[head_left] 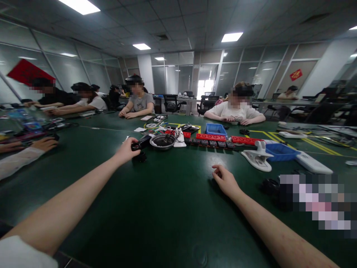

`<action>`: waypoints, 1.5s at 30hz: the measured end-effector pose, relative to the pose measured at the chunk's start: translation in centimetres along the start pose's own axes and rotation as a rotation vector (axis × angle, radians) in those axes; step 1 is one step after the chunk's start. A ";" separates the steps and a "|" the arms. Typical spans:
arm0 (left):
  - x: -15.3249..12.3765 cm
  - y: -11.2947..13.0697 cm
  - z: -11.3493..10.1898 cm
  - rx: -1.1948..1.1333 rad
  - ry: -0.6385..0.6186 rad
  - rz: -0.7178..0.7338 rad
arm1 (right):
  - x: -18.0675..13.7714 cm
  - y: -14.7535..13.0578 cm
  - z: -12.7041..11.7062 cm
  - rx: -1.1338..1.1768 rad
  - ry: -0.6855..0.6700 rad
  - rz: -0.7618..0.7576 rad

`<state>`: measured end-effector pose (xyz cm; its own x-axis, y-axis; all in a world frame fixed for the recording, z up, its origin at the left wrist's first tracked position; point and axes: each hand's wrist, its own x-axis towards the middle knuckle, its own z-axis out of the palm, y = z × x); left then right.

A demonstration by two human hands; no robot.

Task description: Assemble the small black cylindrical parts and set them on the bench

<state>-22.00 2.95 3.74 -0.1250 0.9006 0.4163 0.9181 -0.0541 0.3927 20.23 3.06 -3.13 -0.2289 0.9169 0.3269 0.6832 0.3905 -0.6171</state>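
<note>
My left hand (125, 152) reaches out over the green table, its fingers closed on a small black device (136, 146); the exact kind does not show. A small black boxy object (145, 142) sits against it, and a black coiled item (140, 157) lies just below. Right of these stands a round metal bowl (162, 147) with dark contents and thin black wires. My right hand (226, 181) rests low over the tabletop, fingers loosely bent and a little apart, with nothing visible in them.
Red power strips (210, 137) lie across the middle, by a white stand (180, 141) and a blue tray (216, 129). Rightward are a white clip-shaped base (258, 160), another blue tray (281, 152) and a white box (314, 162). A co-worker's hand (46, 144) is at left; several people sit around.
</note>
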 end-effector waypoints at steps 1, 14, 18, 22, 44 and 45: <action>0.1 0.1 0.1 0.004 -0.015 0.014 | 0.0 0.0 0.0 -0.001 -0.003 0.000; 2.6 -0.5 0.2 0.209 -0.495 0.158 | 0.5 0.2 0.1 0.008 -0.075 -0.005; 2.6 -0.1 0.7 0.274 -0.522 0.181 | 0.5 0.3 0.2 0.010 -0.090 0.003; 2.3 1.1 0.2 0.392 -0.446 0.231 | 0.5 -0.1 -0.1 0.001 -0.049 -0.004; -9.2 20.6 11.8 -0.300 -0.402 0.676 | -0.4 -2.9 -19.3 -0.284 0.051 0.107; -9.1 20.5 11.7 -0.312 -0.393 0.673 | -0.5 -1.2 -19.5 -0.361 -0.010 0.156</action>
<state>2.35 -1.33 -1.63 0.6056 0.7148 0.3496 0.5964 -0.6986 0.3952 33.07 0.56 11.45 -0.1081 0.9645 0.2408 0.9101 0.1935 -0.3664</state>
